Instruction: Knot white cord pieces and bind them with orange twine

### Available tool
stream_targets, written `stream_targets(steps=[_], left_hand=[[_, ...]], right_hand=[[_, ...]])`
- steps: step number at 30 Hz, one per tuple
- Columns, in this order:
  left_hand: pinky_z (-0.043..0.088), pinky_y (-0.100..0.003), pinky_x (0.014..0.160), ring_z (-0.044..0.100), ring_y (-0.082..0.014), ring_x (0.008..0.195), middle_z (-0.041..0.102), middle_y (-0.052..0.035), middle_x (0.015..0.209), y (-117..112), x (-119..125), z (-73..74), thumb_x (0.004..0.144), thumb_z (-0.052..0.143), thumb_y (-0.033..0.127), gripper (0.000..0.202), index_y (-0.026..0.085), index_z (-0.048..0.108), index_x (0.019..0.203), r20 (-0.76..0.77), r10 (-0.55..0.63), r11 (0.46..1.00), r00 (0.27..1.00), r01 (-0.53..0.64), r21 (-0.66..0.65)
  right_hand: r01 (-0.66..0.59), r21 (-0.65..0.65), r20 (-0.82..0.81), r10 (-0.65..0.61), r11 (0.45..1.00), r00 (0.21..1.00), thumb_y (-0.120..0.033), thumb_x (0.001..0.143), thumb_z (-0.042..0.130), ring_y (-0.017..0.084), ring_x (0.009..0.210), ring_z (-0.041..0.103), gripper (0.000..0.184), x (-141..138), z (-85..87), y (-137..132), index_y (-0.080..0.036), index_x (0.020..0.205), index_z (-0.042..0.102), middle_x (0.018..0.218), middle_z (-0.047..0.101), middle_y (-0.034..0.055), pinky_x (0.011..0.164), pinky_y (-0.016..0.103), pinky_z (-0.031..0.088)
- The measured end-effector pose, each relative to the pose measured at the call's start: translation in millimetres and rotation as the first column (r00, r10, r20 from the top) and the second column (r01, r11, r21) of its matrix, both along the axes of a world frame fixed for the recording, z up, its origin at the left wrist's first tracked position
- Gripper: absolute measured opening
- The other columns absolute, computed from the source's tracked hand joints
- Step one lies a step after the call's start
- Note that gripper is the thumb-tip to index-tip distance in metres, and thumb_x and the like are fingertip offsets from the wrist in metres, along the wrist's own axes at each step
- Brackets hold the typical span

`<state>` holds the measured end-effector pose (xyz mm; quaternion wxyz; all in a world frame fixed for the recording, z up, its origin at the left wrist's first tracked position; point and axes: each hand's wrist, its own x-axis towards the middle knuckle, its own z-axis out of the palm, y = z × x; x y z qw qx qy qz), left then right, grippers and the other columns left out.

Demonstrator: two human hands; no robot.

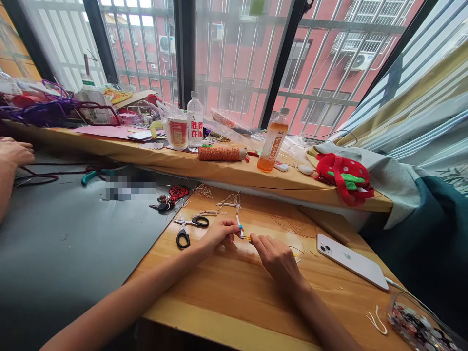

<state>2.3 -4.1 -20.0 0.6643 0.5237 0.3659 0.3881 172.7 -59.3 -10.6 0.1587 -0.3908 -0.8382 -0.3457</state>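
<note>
My left hand (pixel 222 231) pinches a narrow white braided cord (pixel 238 214) close to a small blue piece (pixel 240 227) on it. The cord runs up and away from me over the wooden table (pixel 215 287). In my right hand (pixel 272 253) is a slim tool with a yellow shaft (pixel 247 238), its tip at the near end of the cord. My fingers hide most of this tool, and its exact kind does not show. Just left of my left hand lie open scissors (pixel 190 228) with black handles. Loose pale cords (pixel 228 200) lie beyond the hands.
A white phone (pixel 353 261) on a cable and a clear container of beads (pixel 420 321) are at the right. Bottles (pixel 273 141) and an orange thread spool (pixel 221 154) stand or lie on the ledge. Another person's hand (pixel 14 151) reaches in at far left, near keys (pixel 163 204).
</note>
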Motion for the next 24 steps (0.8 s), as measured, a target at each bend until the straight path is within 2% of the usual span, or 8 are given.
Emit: stream_targets(steps=[5, 10, 19, 24], left_hand=[[0.027, -0.016, 0.043, 0.039, -0.0027, 0.042, 0.056, -0.0006, 0.06, 0.4, -0.2, -1.0, 0.061, 0.059, 0.036, 0.025, 0.01, 0.059, 0.062, -0.001, -0.003, 1.0, 1.0, 0.003, 0.003], [0.027, -0.016, 0.044, 0.039, -0.0026, 0.041, 0.057, -0.0011, 0.06, 0.6, 0.1, -0.2, 0.061, 0.059, 0.036, 0.026, 0.01, 0.058, 0.062, 0.005, -0.004, 1.0, 1.0, 0.004, 0.0], [0.027, -0.017, 0.044, 0.04, -0.003, 0.043, 0.057, -0.0013, 0.062, 1.7, 0.5, -1.7, 0.061, 0.059, 0.037, 0.026, 0.01, 0.057, 0.064, -0.009, -0.054, 0.998, 0.998, 0.054, -0.009], [0.028, -0.017, 0.044, 0.04, -0.0041, 0.045, 0.056, 0.0002, 0.061, 4.8, 2.8, -8.1, 0.06, 0.061, 0.036, 0.027, 0.012, 0.056, 0.071, -0.024, -0.099, 0.995, 0.995, 0.099, 0.006]], right_hand=[[-0.061, 0.046, -0.014, 0.061, 0.997, 0.998, -0.006, 0.082, 0.034, 0.011, 0.059, 0.05, 0.023, -2.2, 3.0, -1.0, -0.012, 0.089, 0.055, 0.074, 0.061, 0.0041, 0.055, 0.025, 0.029], [-0.067, 0.082, -0.014, 0.068, 0.994, 0.998, -0.006, 0.083, 0.034, 0.012, 0.06, 0.051, 0.023, -0.1, 3.1, 0.9, -0.01, 0.09, 0.055, 0.074, 0.062, 0.0052, 0.055, 0.025, 0.029], [-0.074, 0.048, -0.004, 0.074, 0.996, 0.997, -0.007, 0.081, 0.039, 0.011, 0.056, 0.046, 0.018, 2.5, -0.1, 2.2, -0.013, 0.086, 0.056, 0.069, 0.06, 0.0024, 0.054, 0.026, 0.025], [-0.049, 0.018, -0.039, 0.049, 0.999, 0.998, -0.008, 0.082, 0.038, 0.011, 0.059, 0.045, 0.018, 5.9, -4.0, 2.5, -0.014, 0.084, 0.055, 0.068, 0.058, 0.0028, 0.057, 0.025, 0.025]])
